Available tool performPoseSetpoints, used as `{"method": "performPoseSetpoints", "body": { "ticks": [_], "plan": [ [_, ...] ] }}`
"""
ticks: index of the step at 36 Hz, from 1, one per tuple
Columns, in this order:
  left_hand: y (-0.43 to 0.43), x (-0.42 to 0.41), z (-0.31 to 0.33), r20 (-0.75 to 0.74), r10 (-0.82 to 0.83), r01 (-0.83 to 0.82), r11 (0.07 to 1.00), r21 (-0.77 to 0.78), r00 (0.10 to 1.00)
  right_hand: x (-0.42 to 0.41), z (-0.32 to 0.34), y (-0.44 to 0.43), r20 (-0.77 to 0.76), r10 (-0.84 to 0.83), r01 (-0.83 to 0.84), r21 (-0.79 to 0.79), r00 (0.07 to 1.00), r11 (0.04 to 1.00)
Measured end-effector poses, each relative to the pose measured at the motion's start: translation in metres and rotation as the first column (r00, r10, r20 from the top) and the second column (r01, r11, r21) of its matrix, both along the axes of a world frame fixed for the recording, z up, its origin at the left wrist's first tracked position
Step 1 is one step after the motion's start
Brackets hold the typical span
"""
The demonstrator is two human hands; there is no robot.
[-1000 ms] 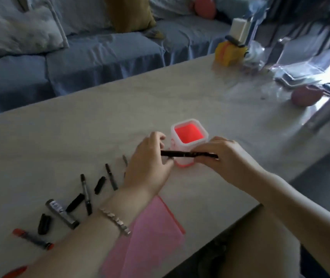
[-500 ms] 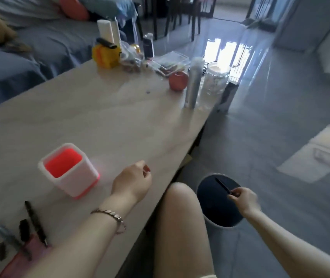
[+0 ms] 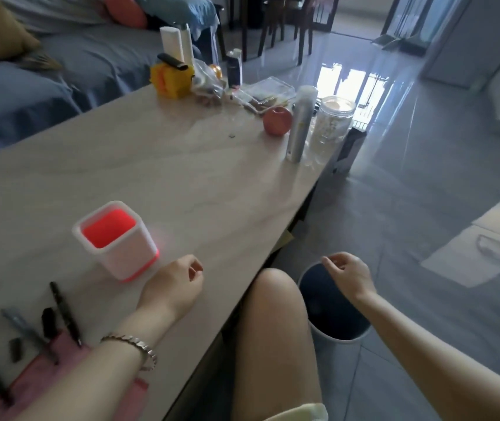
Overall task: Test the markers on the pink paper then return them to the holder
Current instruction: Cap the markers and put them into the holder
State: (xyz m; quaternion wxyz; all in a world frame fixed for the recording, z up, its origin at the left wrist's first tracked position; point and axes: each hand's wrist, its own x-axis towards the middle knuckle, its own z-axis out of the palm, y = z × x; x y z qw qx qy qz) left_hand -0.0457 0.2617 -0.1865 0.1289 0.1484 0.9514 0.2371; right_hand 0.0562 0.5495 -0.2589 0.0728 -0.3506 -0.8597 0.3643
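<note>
The white holder (image 3: 127, 256) with a glowing red inside stands on the table, with no marker showing in it. Several black markers (image 3: 65, 314) and loose caps (image 3: 48, 323) lie at the lower left, partly on the pink paper (image 3: 39, 381). My left hand (image 3: 172, 287) rests on the table just right of the holder, fingers loosely curled, holding nothing. My right hand (image 3: 349, 275) hovers over the bin (image 3: 333, 338) beside the table, fingers relaxed and holding nothing.
At the table's far end stand a silver bottle (image 3: 300, 126), a glass jar (image 3: 332, 126), a red apple (image 3: 277, 120), a yellow box (image 3: 171, 79) and clear packaging. My knee (image 3: 273, 299) is between table edge and bin. A sofa lies behind.
The view swung right. My right hand carried a black marker from the holder out over the bin and now holds nothing. My left hand stayed on the table.
</note>
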Motion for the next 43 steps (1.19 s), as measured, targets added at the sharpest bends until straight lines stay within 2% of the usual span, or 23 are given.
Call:
{"method": "performPoseSetpoints", "body": {
  "ticks": [4,9,14,18,20,23,26,32,37,39,43],
  "plan": [
    [-0.038,0.012,0.006,-0.018,0.066,-0.065,0.998,0.016,0.998,-0.037,0.053,-0.051,-0.067,0.259,-0.26,0.003,0.964,0.966],
    [-0.108,0.033,0.007,-0.04,0.216,-0.215,0.976,0.023,0.976,-0.065,0.098,-0.146,-0.023,0.583,-0.583,0.014,0.812,0.812],
    [-0.185,0.057,0.01,-0.098,0.397,-0.4,0.917,-0.011,0.913,-0.079,0.107,-0.242,-0.009,0.776,-0.775,0.054,0.631,0.63],
    [-0.233,0.072,0.014,-0.119,0.518,-0.522,0.853,-0.006,0.847,-0.093,0.099,-0.304,0.036,0.853,-0.853,0.068,0.521,0.518],
    [-0.248,0.08,0.016,-0.137,0.56,-0.565,0.825,0.005,0.817,-0.102,0.091,-0.329,0.068,0.854,-0.856,0.066,0.516,0.512],
    [-0.261,0.088,0.014,-0.147,0.579,-0.581,0.813,0.037,0.802,-0.114,0.077,-0.353,0.094,0.826,-0.831,0.051,0.556,0.554],
    [-0.265,0.093,0.012,-0.143,0.568,-0.565,0.822,0.063,0.811,-0.12,0.063,-0.365,0.142,0.79,-0.802,0.056,0.596,0.595],
    [-0.256,0.09,0.006,-0.15,0.532,-0.526,0.847,0.08,0.833,-0.126,0.051,-0.367,0.221,0.77,-0.793,0.028,0.599,0.609],
    [-0.235,0.068,0.0,-0.188,0.539,-0.53,0.842,0.099,0.821,-0.121,0.053,-0.354,0.126,0.789,-0.777,-0.136,0.601,0.614],
    [-0.223,0.05,-0.004,-0.245,0.526,-0.516,0.85,0.109,0.814,-0.117,0.059,-0.345,0.094,0.797,-0.787,-0.13,0.596,0.603],
    [-0.202,0.013,-0.014,-0.325,0.46,-0.502,0.863,-0.057,0.827,-0.104,0.073,-0.325,-0.055,0.792,-0.79,-0.138,0.608,0.597]
  ]
}}
